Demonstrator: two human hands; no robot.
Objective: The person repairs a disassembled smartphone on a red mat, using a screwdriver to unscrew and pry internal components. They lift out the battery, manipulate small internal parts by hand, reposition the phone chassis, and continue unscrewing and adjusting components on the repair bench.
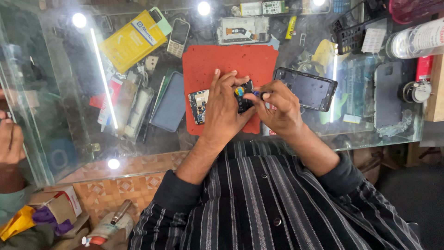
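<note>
On a red work mat (217,60) over a glass counter, my left hand (225,104) presses down on a small phone circuit board (200,105) and a dark part with a yellow-and-blue spot (242,95). My right hand (277,107) meets it from the right, fingertips pinched on a small dark tool or part (262,95) whose tip touches the dark part. What exactly the right fingers pinch is too small to tell. An opened black phone frame (306,88) lies just right of my right hand.
A yellow box (132,39), a keypad phone (178,37) and a bare phone chassis (243,29) lie at the back. A blue-grey phone back (170,102) sits left of the mat. A black basket (354,32) and white bottle (416,39) stand right. Another person's hand (9,141) shows at far left.
</note>
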